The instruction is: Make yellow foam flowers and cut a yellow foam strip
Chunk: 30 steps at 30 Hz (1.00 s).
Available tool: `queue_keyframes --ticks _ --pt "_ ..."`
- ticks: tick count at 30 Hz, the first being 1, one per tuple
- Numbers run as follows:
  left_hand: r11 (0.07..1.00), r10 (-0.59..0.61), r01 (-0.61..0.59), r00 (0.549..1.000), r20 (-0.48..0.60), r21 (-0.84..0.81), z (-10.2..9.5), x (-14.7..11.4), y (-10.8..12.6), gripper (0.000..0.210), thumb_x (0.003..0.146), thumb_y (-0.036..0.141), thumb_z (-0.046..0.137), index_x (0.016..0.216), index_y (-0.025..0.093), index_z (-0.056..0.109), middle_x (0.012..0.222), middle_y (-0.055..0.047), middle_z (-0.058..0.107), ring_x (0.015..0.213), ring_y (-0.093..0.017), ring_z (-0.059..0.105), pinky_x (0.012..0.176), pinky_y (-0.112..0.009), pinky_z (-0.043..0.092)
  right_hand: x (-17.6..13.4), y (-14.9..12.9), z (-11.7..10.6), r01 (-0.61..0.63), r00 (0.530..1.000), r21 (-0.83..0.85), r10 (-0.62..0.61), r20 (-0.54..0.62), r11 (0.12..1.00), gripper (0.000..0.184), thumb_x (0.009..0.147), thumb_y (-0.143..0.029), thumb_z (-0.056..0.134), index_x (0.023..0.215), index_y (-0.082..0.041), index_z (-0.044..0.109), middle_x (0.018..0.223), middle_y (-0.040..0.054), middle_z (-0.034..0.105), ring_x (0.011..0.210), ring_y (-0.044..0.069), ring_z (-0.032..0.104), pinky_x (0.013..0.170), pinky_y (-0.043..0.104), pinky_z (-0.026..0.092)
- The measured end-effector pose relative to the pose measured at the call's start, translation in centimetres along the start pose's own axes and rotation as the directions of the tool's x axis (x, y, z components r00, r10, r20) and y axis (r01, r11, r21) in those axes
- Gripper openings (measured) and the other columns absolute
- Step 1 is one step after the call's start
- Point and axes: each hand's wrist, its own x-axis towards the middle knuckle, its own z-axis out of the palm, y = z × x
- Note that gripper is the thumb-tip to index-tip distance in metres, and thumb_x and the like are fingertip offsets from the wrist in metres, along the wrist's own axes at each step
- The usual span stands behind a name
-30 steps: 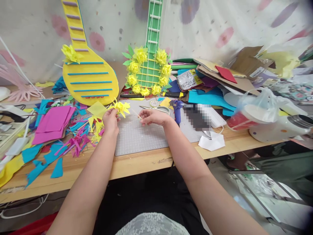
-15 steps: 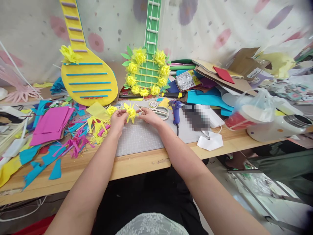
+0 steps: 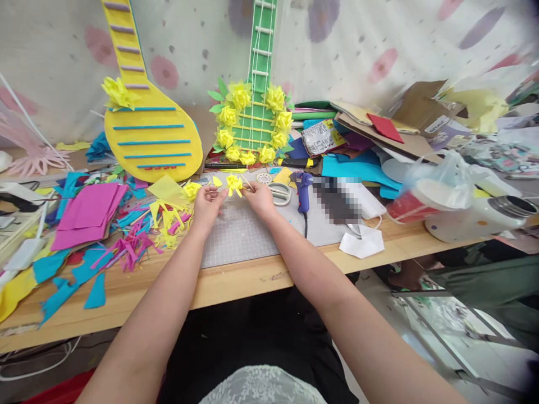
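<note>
Left hand (image 3: 208,206) and right hand (image 3: 260,199) pinch close together, arms (image 3: 154,306) outstretched.

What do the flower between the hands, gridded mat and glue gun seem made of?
Flower: matte, probably paper or foam, from its thin petals.
Mat: likely dull plastic; flat gray sheet, gridded.
Glue gun: probably hard plastic; smooth, molded-looking blue body.
</note>
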Motion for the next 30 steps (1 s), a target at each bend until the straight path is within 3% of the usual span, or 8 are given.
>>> queue_keyframes --ticks 4,8,13,17,21,24,30 --pt "0.992 0.071 -0.076 0.996 0.053 0.104 0.4 -0.4 -0.8 0.048 0.051 0.030 0.078 0.085 0.021 0.046 0.069 0.003 0.056 0.052 -0.009 0.049 0.040 -0.017 0.037 0.0 0.0 -0.1 0.002 1.000 0.004 -0.001 -0.015 1.000 0.017 0.073 -0.030 0.058 0.080 -0.017 0.066 0.059 -0.0037 0.050 0.056 0.010 0.041 0.054 0.022 0.026" --pt "0.976 0.133 -0.135 0.991 0.023 0.170 0.0 0.1 -1.5 0.030 0.060 0.026 0.072 0.082 0.020 0.052 0.067 0.002 0.057 0.053 -0.009 0.050 0.044 -0.018 0.038 0.0 0.0 -0.1 0.000 1.000 0.026 -0.001 0.026 1.000 0.019 0.073 -0.032 0.059 0.082 -0.017 0.067 0.058 -0.0043 0.050 0.054 0.009 0.040 0.053 0.021 0.026" --pt "0.981 0.135 -0.131 0.991 -0.015 0.146 -0.2 0.3 -1.2 0.013 0.066 0.024 0.064 0.074 0.019 0.055 0.063 0.002 0.055 0.050 -0.009 0.047 0.045 -0.019 0.037 -0.1 -0.1 -0.1 0.018 0.997 0.039 -0.021 0.076 0.999 0.019 0.073 -0.032 0.060 0.080 -0.016 0.068 0.061 -0.0038 0.052 0.056 0.009 0.041 0.054 0.021 0.026" --pt "0.984 0.128 -0.131 0.991 0.035 0.122 0.1 -0.4 -0.8 0.017 0.065 0.020 0.061 0.081 0.019 0.054 0.070 0.001 0.057 0.054 -0.010 0.050 0.048 -0.021 0.039 -0.3 -0.4 -0.3 -0.001 0.999 -0.026 0.002 0.046 1.000 0.020 0.073 -0.032 0.059 0.081 -0.016 0.068 0.060 -0.0035 0.051 0.056 0.009 0.041 0.055 0.022 0.026" --pt "0.887 0.293 -0.306 0.952 0.091 0.346 0.0 -0.8 -0.8 0.032 0.062 0.023 0.067 0.091 0.021 0.055 0.088 0.001 0.062 0.062 -0.009 0.054 0.061 -0.024 0.042 -0.2 -0.1 -0.3 0.001 1.000 -0.053 0.000 0.022 0.999 0.019 0.073 -0.031 0.058 0.080 -0.017 0.067 0.060 -0.0034 0.053 0.057 0.010 0.042 0.056 0.022 0.027" --pt "0.810 0.326 -0.309 0.944 0.055 0.498 -0.4 -0.4 -1.0 0.023 0.067 0.028 0.066 0.087 0.021 0.059 0.084 0.001 0.063 0.063 -0.011 0.054 0.064 -0.026 0.042 0.1 0.4 0.1 0.037 0.998 -0.015 -0.036 0.053 0.999 0.019 0.071 -0.032 0.058 0.076 -0.016 0.067 0.061 -0.0029 0.054 0.057 0.010 0.043 0.055 0.022 0.028" --pt "0.756 0.425 -0.344 0.905 -0.019 0.557 -1.0 0.4 -1.1 0.013 0.074 0.021 0.060 0.086 0.019 0.064 0.083 -0.002 0.064 0.064 -0.012 0.054 0.063 -0.026 0.042 0.4 0.8 0.0 0.005 0.988 0.118 -0.023 0.151 0.993 0.017 0.067 -0.029 0.061 0.073 -0.014 0.066 0.062 -0.0026 0.056 0.058 0.009 0.045 0.056 0.021 0.030"
